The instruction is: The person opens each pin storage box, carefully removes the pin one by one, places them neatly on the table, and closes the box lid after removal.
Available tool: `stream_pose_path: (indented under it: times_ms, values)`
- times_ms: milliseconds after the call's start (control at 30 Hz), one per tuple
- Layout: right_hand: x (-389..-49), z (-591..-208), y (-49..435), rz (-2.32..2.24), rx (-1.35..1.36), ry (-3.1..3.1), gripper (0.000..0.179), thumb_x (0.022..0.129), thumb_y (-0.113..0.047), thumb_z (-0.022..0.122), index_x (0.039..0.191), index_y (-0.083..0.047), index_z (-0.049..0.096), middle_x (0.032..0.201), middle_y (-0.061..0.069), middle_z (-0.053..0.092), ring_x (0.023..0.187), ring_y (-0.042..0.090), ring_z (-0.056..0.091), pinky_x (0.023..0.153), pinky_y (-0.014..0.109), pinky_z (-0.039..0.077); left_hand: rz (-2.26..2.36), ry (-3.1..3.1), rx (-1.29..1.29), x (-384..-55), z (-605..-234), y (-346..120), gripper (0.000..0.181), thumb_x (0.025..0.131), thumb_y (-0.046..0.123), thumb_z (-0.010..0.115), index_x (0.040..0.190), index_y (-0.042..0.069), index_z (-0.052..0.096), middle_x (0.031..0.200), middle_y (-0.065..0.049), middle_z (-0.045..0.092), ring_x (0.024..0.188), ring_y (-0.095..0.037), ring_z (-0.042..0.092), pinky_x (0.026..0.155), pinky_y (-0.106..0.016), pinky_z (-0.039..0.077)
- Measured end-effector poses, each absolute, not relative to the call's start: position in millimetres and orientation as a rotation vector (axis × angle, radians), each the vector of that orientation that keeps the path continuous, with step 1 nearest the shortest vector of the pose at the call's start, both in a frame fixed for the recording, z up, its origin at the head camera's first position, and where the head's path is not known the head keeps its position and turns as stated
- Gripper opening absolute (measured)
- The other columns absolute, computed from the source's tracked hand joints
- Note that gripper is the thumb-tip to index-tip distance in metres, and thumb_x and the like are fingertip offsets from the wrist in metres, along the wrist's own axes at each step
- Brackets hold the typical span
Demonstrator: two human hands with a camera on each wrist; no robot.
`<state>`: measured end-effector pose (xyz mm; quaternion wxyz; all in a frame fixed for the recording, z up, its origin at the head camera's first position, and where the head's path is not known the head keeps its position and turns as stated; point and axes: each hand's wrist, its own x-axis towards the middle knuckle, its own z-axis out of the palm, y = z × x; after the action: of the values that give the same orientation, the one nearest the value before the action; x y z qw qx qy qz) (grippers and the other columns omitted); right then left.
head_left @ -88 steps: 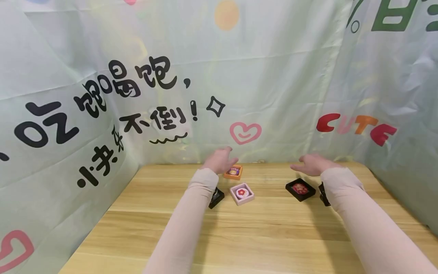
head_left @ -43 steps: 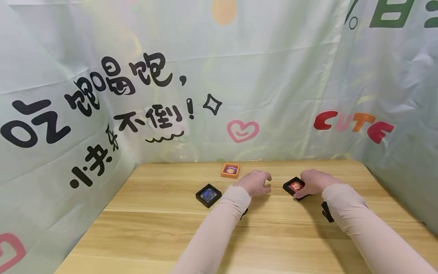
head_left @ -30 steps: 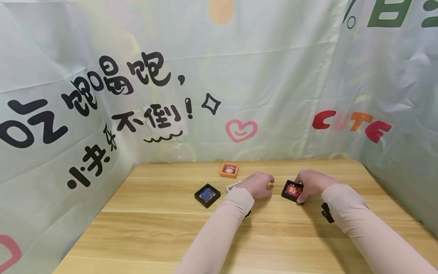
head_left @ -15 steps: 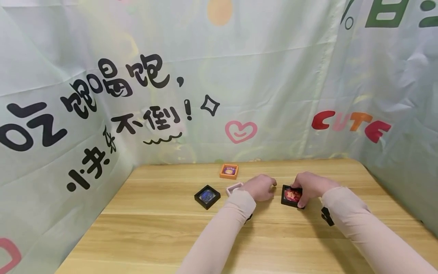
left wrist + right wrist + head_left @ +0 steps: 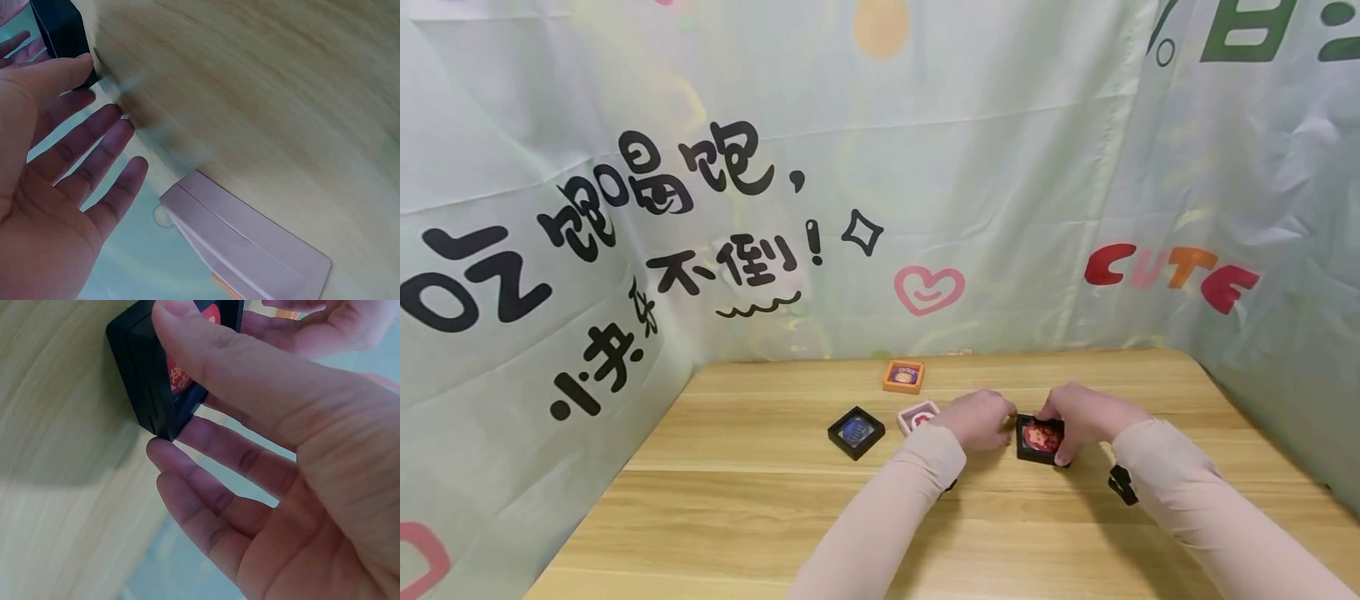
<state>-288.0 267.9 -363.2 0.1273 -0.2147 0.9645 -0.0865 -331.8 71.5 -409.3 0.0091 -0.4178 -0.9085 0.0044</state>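
My right hand [image 5: 1088,415] pinches a black square box [image 5: 1037,442] with a red round picture inside, thumb on the near side and fingers on the far side. In the right wrist view the thumb lies over the rim of this box [image 5: 140,369], and the other fingers bend underneath. My left hand [image 5: 977,419] is just left of the same box, fingers loosely bent. Its thumb tip overlaps the box's edge in the left wrist view. Partly behind the left hand sits a pink square box [image 5: 906,419] with a white and red disc.
A black square box [image 5: 857,432] with a blue picture lies to the left, and an orange one [image 5: 903,377] stands near the back edge. The wooden table [image 5: 737,500] meets hanging printed cloth [image 5: 1000,208] behind and at both sides.
My right hand has gripped the black box with the red picture, turned it square and drawn it slightly nearer. My left hand has moved right from beside the orange box to this one.
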Motion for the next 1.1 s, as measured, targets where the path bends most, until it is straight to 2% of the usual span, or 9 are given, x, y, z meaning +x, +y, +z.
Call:
stream_pose_path:
  times_ms: [167,367,500,633,767,900,1000,1100]
  values:
    - [-285.7,-365.6,266.7,-0.252,-0.657,2.812,0.054,0.070,-0.013,0.102,0.119,-0.002,0.081,0.102,0.004,0.083,0.093,0.017,0.073,0.082,0.035,0.063,-0.021,-2.840,-1.342,-331.2,-410.2,72.1,0.041,0.101,0.030,0.076,0.141,0.025,0.069,0.129,0.011,0.076,0.113,-0.004,0.070,0.101,-0.018,0.056]
    - [-282.6,-368.3,266.4,-0.295,-0.650,2.823,0.046,0.068,-0.011,0.102,0.110,-0.005,0.082,0.096,0.000,0.082,0.088,0.014,0.071,0.079,0.034,0.060,-0.086,-2.832,-1.422,-327.4,-407.1,71.7,0.043,0.102,0.027,0.075,0.144,0.029,0.070,0.129,0.013,0.077,0.102,0.000,0.067,0.089,-0.014,0.053]
    - [-280.9,-369.1,266.7,-0.320,-0.594,2.838,0.041,0.069,-0.012,0.102,0.104,-0.005,0.082,0.093,0.000,0.080,0.085,0.013,0.069,0.079,0.035,0.060,-0.103,-2.822,-1.424,-324.8,-403.3,71.1,0.039,0.102,0.026,0.076,0.141,0.025,0.073,0.129,0.012,0.077,0.099,-0.001,0.066,0.087,-0.014,0.052]
    - [-278.2,-371.5,267.6,-0.350,-0.583,2.860,0.036,0.069,-0.012,0.102,0.097,-0.004,0.080,0.089,-0.001,0.078,0.080,0.012,0.064,0.077,0.033,0.058,-0.119,-2.819,-1.423,-322.9,-401.5,70.7,0.036,0.101,0.024,0.077,0.137,0.023,0.075,0.127,0.011,0.078,0.100,0.000,0.066,0.090,-0.012,0.052]
    - [-274.2,-373.4,268.5,-0.371,-0.579,2.884,0.035,0.069,-0.013,0.102,0.094,-0.004,0.079,0.085,-0.001,0.074,0.075,0.012,0.056,0.071,0.031,0.052,-0.157,-2.828,-1.415,-320.9,-400.7,68.5,0.033,0.100,0.022,0.078,0.132,0.020,0.078,0.128,0.010,0.078,0.110,0.001,0.068,0.098,-0.012,0.053]
    - [-269.7,-374.0,268.7,-0.367,-0.567,2.905,0.034,0.068,-0.015,0.102,0.088,-0.005,0.076,0.075,-0.001,0.064,0.068,0.013,0.048,0.063,0.029,0.043,-0.170,-2.819,-1.416,-319.3,-400.2,66.4,0.030,0.099,0.022,0.080,0.129,0.019,0.080,0.127,0.009,0.078,0.116,-0.001,0.069,0.101,-0.013,0.053]
    - [-266.9,-373.9,269.1,-0.341,-0.559,2.923,0.034,0.069,-0.016,0.102,0.081,-0.006,0.072,0.070,0.000,0.057,0.065,0.014,0.044,0.060,0.028,0.038,-0.170,-2.818,-1.414,-317.8,-400.5,65.5,0.029,0.097,0.023,0.081,0.126,0.019,0.081,0.124,0.008,0.079,0.111,0.000,0.070,0.098,-0.012,0.054]
    - [-264.0,-373.5,270.2,-0.321,-0.553,2.935,0.034,0.069,-0.017,0.102,0.074,-0.007,0.069,0.067,-0.002,0.057,0.064,0.013,0.046,0.059,0.027,0.040,-0.151,-2.803,-1.431,-315.3,-400.5,64.7,0.024,0.097,0.023,0.082,0.121,0.019,0.083,0.114,0.009,0.081,0.097,0.001,0.069,0.089,-0.012,0.054]
